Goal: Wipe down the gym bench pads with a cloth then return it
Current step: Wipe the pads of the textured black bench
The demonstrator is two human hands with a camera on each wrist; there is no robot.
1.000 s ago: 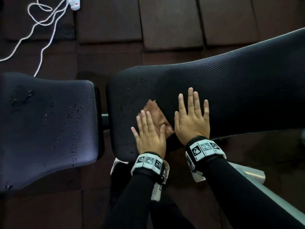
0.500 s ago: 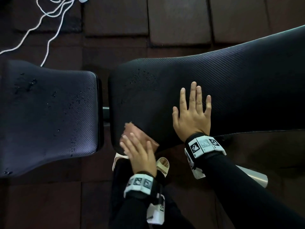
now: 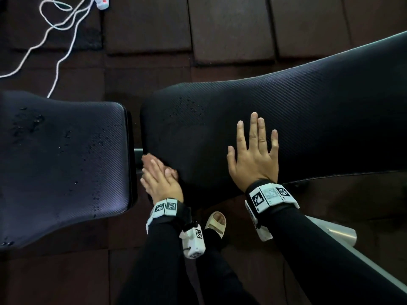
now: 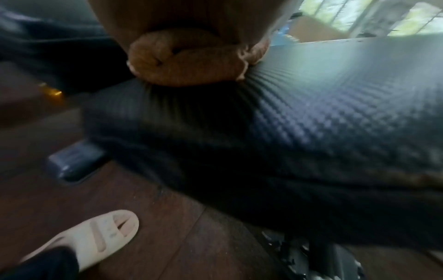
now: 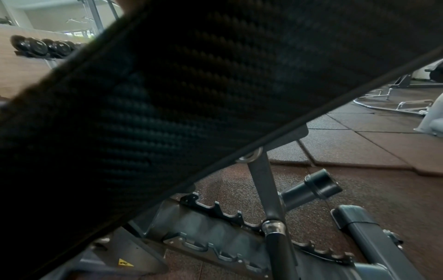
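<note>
**Wipe stroke now at the back pad's lower-left corner**

The cloth [image 3: 148, 159] is bunched under my left hand [image 3: 161, 183], just left of centre frame, on the rounded corner of the back pad [image 3: 308, 119] next to the gap to the seat pad [image 3: 63, 164]. The left wrist view shows the cloth [image 4: 184, 62] wadded and pressed against that pad edge.

Change over the last second: the cloth was up on the pad's flat top beside my right hand; it has swept down and left to the corner edge.

Left hand: fingers lying fairly straight over the cloth, pressing it down; I can't tell if the thumb hooks it.
Right hand [image 3: 253, 159]: flat, fingers spread, holding nothing, bracing on the pad right of centre, same spot as before.

My read: near strip done. Droplets [image 3: 189, 111] remain above centre on the back pad, more on the seat pad at left. Wiping is not finished, and the return hasn't started.
</note>
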